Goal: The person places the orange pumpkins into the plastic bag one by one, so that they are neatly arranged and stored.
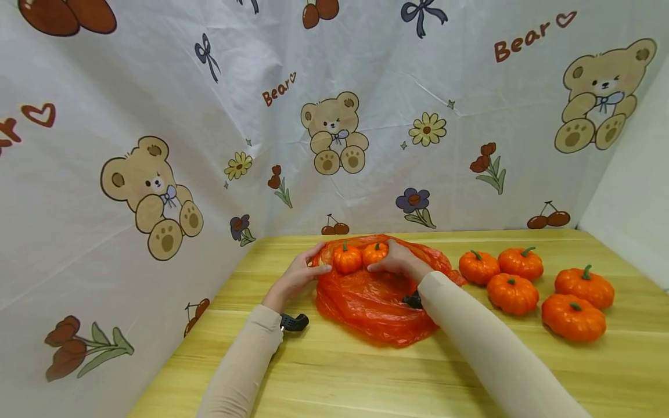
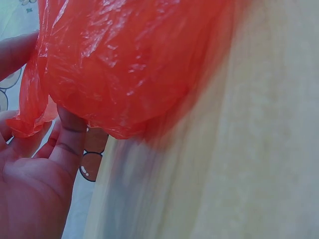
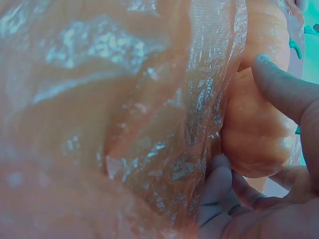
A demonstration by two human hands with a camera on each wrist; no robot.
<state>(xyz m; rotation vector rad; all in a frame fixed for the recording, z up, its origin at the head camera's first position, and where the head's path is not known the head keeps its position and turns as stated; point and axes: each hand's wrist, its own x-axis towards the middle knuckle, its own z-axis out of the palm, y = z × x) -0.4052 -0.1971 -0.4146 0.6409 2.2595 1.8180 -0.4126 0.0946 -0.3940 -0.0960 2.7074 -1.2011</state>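
A translucent red plastic bag point(image 1: 366, 313) lies spread on the table with its mouth facing up. Two small orange pumpkins, a left one point(image 1: 347, 259) and a right one point(image 1: 374, 253), sit side by side at its far end. My left hand point(image 1: 299, 273) holds the bag's left edge; in the left wrist view, red film point(image 2: 124, 64) runs between its thumb and fingers. With my right hand point(image 1: 399, 259) I grip the right pumpkin, thumb on one side and fingers round the other. The right wrist view shows that pumpkin point(image 3: 256, 129) against the crinkled bag.
Several orange pumpkins point(image 1: 513, 293) with green stems stand in a group on the right of the wooden table point(image 1: 355, 377). A white sheet with printed bears point(image 1: 334, 133) hangs behind and at the left. A white wall point(image 1: 637, 215) bounds the right side.
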